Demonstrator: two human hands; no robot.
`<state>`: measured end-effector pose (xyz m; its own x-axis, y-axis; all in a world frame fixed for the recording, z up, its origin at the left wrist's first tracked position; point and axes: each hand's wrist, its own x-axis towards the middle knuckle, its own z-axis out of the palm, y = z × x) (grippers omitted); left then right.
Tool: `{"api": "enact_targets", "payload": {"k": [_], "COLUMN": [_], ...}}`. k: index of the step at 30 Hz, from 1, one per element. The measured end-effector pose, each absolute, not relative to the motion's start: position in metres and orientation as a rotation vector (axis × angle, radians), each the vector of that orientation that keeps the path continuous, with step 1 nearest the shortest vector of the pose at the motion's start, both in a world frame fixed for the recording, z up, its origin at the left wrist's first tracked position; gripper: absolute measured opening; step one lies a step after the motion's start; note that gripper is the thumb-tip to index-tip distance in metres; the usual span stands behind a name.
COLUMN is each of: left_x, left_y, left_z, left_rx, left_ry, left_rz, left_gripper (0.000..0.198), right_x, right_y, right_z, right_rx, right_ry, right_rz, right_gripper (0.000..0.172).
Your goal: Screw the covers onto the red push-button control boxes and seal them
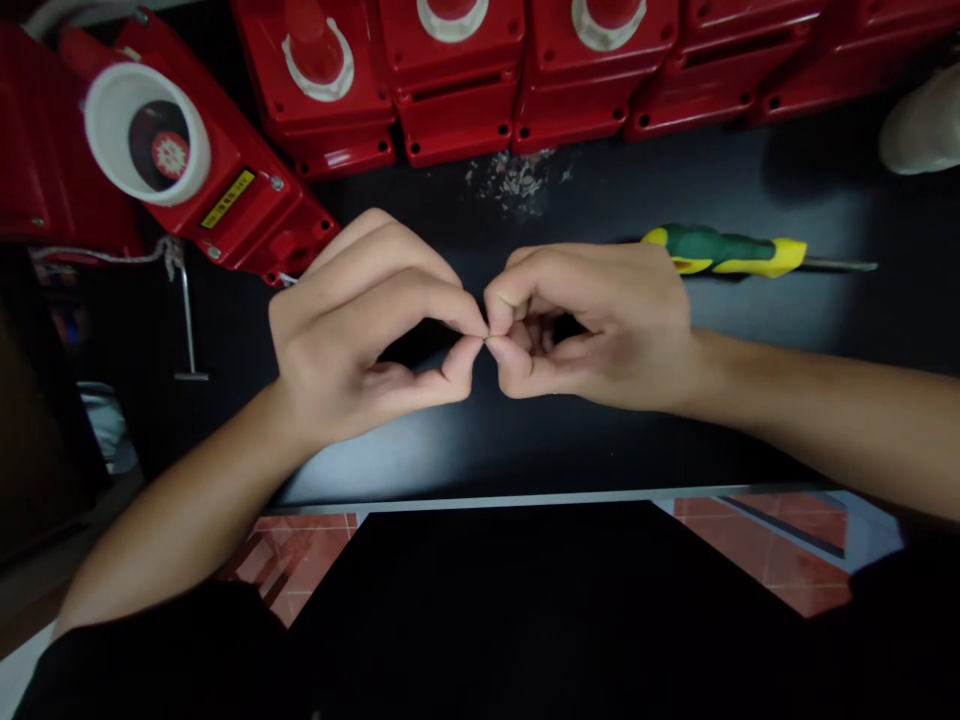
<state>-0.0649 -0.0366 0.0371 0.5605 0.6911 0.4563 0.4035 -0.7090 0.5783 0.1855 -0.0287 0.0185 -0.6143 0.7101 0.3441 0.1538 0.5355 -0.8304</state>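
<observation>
My left hand (367,330) and my right hand (600,320) meet fingertip to fingertip above the dark tabletop (420,450). Thumb and forefinger are pinched together on each. Whatever lies between the tips is too small to name; only a tiny thin bit shows where they meet. Just behind my right hand lies a screwdriver (739,250) with a green and yellow handle, its shaft pointing right. Close to my left hand stands a red housing (247,200) with a white ring (148,135) and a yellow label.
Several red housings (457,95) line the back of the table, some with white collars. Small pale shavings (517,180) lie in front of them. A metal T-shaped rod (189,320) hangs from a cord at the left. A whitish rounded object (922,125) stands at the far right.
</observation>
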Motion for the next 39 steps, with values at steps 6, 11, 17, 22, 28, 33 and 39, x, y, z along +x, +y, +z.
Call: {"api": "enact_targets", "payload": {"k": [6,11,17,22,28,33,39], "left_x": [-0.057,-0.056,-0.057,-0.055,-0.052,-0.052,-0.056], "left_y": [-0.042,-0.046,-0.05,-0.053,-0.055,-0.052,-0.047], "left_z": [0.034,0.038,0.041,0.042,0.047,0.042,0.035], "left_rx": [2.436,2.426,2.448,2.45,2.397,2.351,2.377], "left_ry": [0.864,0.925,0.994,1.069,1.172,1.083,1.087], "left_rz": [1.031,0.989,0.956,0.952,0.891,0.995,1.075], "left_gripper": [0.011,0.011,0.009,0.014,0.017,0.017,0.016], "right_x": [0.183,0.184,0.183,0.182,0.182,0.181,0.181], "right_y": [-0.028,-0.027,-0.027,-0.027,-0.025,-0.021,-0.024], "right_z": [0.018,0.018,0.019,0.022,0.024,0.022,0.015], "right_rx": [-0.659,-0.632,-0.657,-0.632,-0.639,-0.613,-0.662], "right_ry": [-2.135,-2.155,-2.17,-2.163,-2.135,-2.067,-1.915], "right_rz": [1.001,0.994,1.01,1.007,1.063,1.184,1.345], "right_gripper": [0.016,0.017,0.014,0.014,0.017,0.02,0.024]}}
